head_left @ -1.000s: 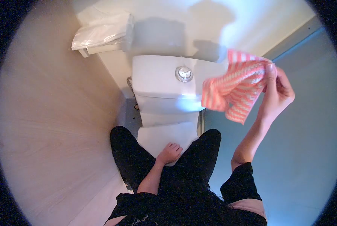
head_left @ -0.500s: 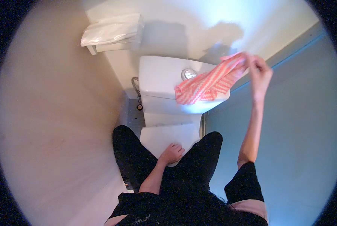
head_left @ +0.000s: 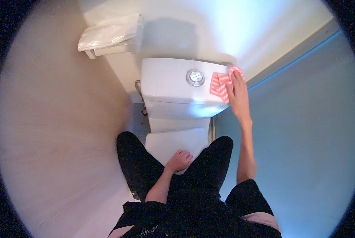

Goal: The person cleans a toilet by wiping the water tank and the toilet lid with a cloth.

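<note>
My right hand (head_left: 239,95) lies over a pink and white patterned cleaning cloth (head_left: 219,85), its fingers pressing the cloth onto the right end of the white toilet tank lid (head_left: 165,79). Bunched and folded, the cloth spreads to the left of my fingers. A round chrome flush button (head_left: 195,78) sits in the tank lid, just left of the cloth. My left hand (head_left: 179,160) rests on the closed white toilet seat lid (head_left: 177,139) between my knees, its fingers curled in with nothing seen in them.
On the wall at upper left, a white plastic package (head_left: 110,33) lies on a small holder (head_left: 113,50). A hose (head_left: 138,87) runs down beside the tank's left side. Close walls stand on both sides, the left one beige (head_left: 62,119) and the right one bluish (head_left: 304,131).
My right hand has come down and left from beside the tank, bringing the hanging cloth onto the tank lid, where it is now bunched. My left hand stays on the seat lid.
</note>
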`<state>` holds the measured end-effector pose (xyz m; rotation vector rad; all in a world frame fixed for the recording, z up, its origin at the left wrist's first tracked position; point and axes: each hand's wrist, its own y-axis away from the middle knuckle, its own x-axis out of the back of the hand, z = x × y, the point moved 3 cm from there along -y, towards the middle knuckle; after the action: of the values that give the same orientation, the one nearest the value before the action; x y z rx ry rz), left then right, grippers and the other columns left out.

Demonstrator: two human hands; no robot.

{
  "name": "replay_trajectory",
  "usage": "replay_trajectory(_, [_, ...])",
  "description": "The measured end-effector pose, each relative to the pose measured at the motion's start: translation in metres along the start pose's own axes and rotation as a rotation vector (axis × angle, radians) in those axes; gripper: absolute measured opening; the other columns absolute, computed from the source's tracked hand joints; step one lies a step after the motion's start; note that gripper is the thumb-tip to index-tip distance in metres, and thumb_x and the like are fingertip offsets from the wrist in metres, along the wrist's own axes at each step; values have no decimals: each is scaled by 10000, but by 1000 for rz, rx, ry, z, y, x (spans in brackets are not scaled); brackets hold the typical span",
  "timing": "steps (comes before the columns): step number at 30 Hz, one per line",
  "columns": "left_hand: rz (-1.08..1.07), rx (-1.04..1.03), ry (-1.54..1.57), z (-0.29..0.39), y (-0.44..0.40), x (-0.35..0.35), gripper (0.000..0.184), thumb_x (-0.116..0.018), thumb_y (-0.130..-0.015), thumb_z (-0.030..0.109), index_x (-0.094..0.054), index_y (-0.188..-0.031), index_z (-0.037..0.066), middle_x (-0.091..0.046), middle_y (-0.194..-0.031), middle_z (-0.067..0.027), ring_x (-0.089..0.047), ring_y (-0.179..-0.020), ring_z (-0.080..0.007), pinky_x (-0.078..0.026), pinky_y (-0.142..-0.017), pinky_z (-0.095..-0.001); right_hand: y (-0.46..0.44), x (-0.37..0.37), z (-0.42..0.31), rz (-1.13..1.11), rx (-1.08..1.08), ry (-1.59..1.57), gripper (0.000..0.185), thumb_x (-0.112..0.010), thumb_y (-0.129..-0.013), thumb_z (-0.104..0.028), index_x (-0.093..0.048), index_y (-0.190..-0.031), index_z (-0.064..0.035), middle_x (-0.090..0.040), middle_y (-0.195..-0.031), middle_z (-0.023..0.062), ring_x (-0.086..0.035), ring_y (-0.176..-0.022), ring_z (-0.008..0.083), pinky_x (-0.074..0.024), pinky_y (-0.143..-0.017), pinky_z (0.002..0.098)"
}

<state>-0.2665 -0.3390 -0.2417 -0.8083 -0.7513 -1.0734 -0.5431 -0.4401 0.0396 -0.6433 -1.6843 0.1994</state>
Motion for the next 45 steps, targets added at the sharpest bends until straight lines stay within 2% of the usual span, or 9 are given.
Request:
replay_trajectory(9, [36, -3, -77, 7, 0, 8, 237, -635, -825, 258, -581, -998, 106, -582, -976, -76, -561, -991, -250, -439, -881, -411, 35, 2, -92, -142, 211, -36, 511, -616, -884, -283, -525, -1318, -27, -494, -1407, 162, -425, -1338, 317, -293, -1117, 464])
replay_trajectory(17, [54, -24, -73, 6, -1, 11, 249, -636, -823, 260, -579, -1004, 99, -578, -978, -80, -564, -989, -251, -432, -871, -410, 26, -1, -16, 98, -197, -12, 398, -515, -971, -288, -558, -1296, -62, -494, -1406, 133, -399, -1347, 330, -233, -1133, 523])
replay_trajectory(26, [19, -16, -84, 5, -2, 9, 267, -634, -831, 279, -595, -1028, 102, -590, -994, -80, -568, -994, -244, -431, -873, -411, 88, -32, -109, 60, 147, 45, 338, -608, -890, -193, -626, -1210, -87, -555, -1325, 68, -462, -1295, 278, -278, -1080, 605])
replay_trajectory(31, [33, -45, -96, 3, 1, 6, 249, -628, -839, 286, -600, -1007, 104, -593, -979, -75, -574, -983, -238, -436, -866, -414, 115, -93, -14, 135, 544, 355, 425, -654, -796, -239, -629, -1218, -190, -570, -1304, 49, -538, -1193, 257, -358, -1027, 595])
replay_trajectory(35, [-2, -18, -101, 3, -2, 6, 230, -621, -846, 280, -599, -994, 106, -592, -963, -78, -577, -972, -239, -439, -868, -418, 125, -97, 21, 178, 240, 298, 465, -649, -793, -231, -610, -1256, -217, -577, -1307, 50, -538, -1204, 298, -361, -1027, 590])
replay_trajectory(38, [-8, -8, -91, -1, -3, 0, 222, -616, -850, 276, -602, -997, 110, -590, -962, -84, -578, -976, -243, -439, -877, -416, 116, -100, -25, 481, -2, -76, 505, -628, -805, -195, -578, -1306, -225, -540, -1374, 59, -478, -1279, 359, -316, -1054, 603])
replay_trajectory(39, [-19, -5, -80, 2, 1, -4, 221, -615, -852, 276, -603, -1000, 112, -589, -964, -87, -578, -979, -244, -439, -881, -415, 104, -88, -54, 366, 42, 9, 444, -602, -837, -85, -580, -1279, -100, -474, -1433, 158, -339, -1390, 418, -283, -1096, 557])
replay_trajectory(41, [10, -2, -60, 6, 5, -3, 235, -615, -852, 280, -603, -1013, 109, -593, -982, -87, -577, -1002, -248, -438, -893, -418, 92, -101, -86, 0, 149, -59, 399, -552, -913, -111, -566, -1312, -116, -468, -1439, 151, -310, -1405, 399, -250, -1115, 545])
replay_trajectory(45, [-32, -10, -42, -1, 2, -2, 338, -644, -811, 317, -633, -1067, 97, -627, -1047, -103, -593, -1016, -289, -446, -918, -442, 96, -191, -141, 272, 883, 731, 442, -489, -904, -177, -504, -1329, -57, -595, -1076, 127, -587, -1035, 274, -472, -863, 429])
